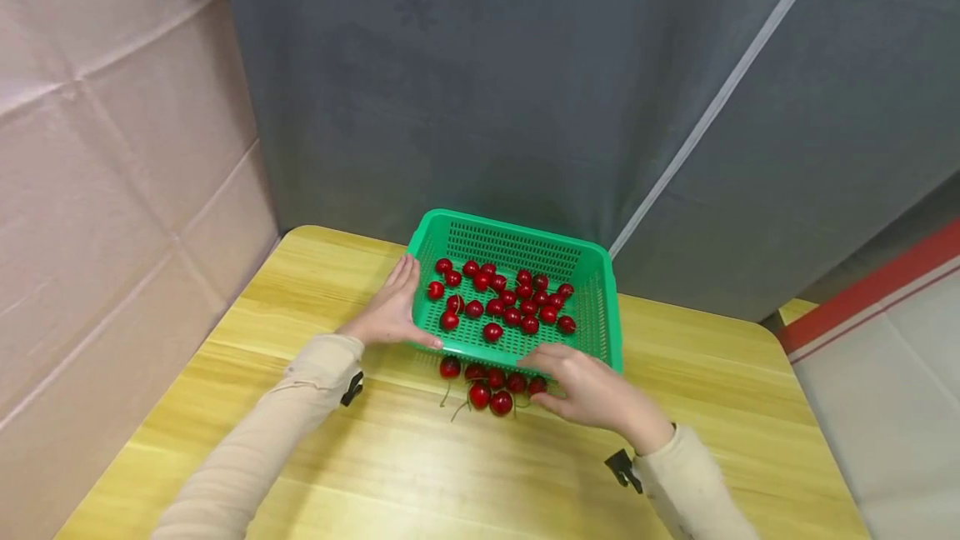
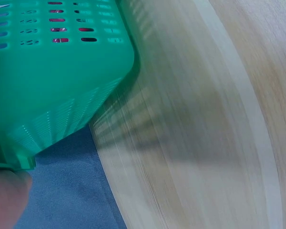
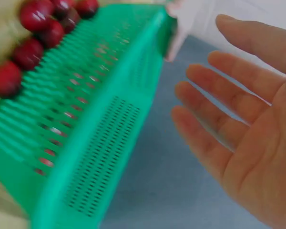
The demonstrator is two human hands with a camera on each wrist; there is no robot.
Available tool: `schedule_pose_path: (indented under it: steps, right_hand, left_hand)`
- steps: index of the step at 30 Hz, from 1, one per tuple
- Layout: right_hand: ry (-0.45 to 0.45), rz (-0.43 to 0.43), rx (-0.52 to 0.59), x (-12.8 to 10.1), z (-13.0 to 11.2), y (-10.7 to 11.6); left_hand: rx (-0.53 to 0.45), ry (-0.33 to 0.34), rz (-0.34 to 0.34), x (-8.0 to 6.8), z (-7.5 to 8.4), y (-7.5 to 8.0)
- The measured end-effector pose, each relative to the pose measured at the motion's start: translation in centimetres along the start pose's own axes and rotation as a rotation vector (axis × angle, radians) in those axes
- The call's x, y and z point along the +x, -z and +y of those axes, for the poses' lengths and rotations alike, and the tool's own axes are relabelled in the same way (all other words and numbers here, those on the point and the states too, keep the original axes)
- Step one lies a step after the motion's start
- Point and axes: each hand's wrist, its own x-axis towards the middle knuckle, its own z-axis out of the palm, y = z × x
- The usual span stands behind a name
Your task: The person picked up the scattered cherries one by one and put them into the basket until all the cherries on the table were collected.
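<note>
A green plastic basket (image 1: 517,352) with slotted walls stands on the wooden table, with several red cherries (image 1: 510,298) inside. My left hand (image 1: 390,307) holds the basket's near left corner, its thumb along the front rim and its fingers at the left side. In the left wrist view only part of the hand (image 2: 7,198) shows at the rim. My right hand (image 1: 588,386) is above the near right rim, fingers spread and holding nothing. The right wrist view shows its palm (image 3: 257,138) apart from the basket. More cherries (image 1: 491,394) with stems lie before the basket.
The light wooden table (image 1: 420,473) spreads around the basket. A dark grey curtain (image 1: 450,90) hangs behind the far table edge. A pale pinkish covering (image 1: 127,190) stands at the left, and a white panel with a red band (image 1: 885,290) at the right.
</note>
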Motion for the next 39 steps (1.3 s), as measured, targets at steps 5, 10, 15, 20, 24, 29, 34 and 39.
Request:
schedule_pose_path:
  steps: [5, 10, 15, 20, 24, 29, 34, 39]
  right_hand:
    - [-0.084, -0.055, 0.024, -1.3, 0.5, -3.2]
    - [-0.173, -0.099, 0.016, -1.9, 1.7, -6.1]
    - [-0.2, -0.095, -0.076, -2.2, 2.7, -8.2]
    - [-0.225, -0.1, -0.116, -2.5, 3.4, -9.5]
    - [-0.23, -0.089, -0.12, -2.8, 3.9, -10.2]
    - [-0.193, -0.066, -0.12, -3.2, 4.4, -10.6]
    - [-0.158, -0.035, -0.086, -3.3, 4.8, -11.0]
    - [-0.143, -0.024, -0.075, -3.3, 4.8, -11.1]
  left_hand:
    - [0.011, 0.006, 0.006, 0.0, -0.2, 0.0]
    - [0.009, 0.004, 0.005, 0.1, -0.2, 0.0]
    - [0.008, 0.007, 0.002, 0.0, -0.2, -0.1]
    - [0.002, 0.007, -0.002, -0.1, -0.2, -0.1]
    - [0.004, 0.006, 0.0, 0.0, -0.1, -0.1]
    - [0.003, 0.003, 0.001, 0.0, 0.0, 0.0]
    - [-0.003, -0.001, 0.003, 0.0, 0.0, 0.0]
    - [0.001, -0.002, 0.004, 0.0, 0.0, -0.2]
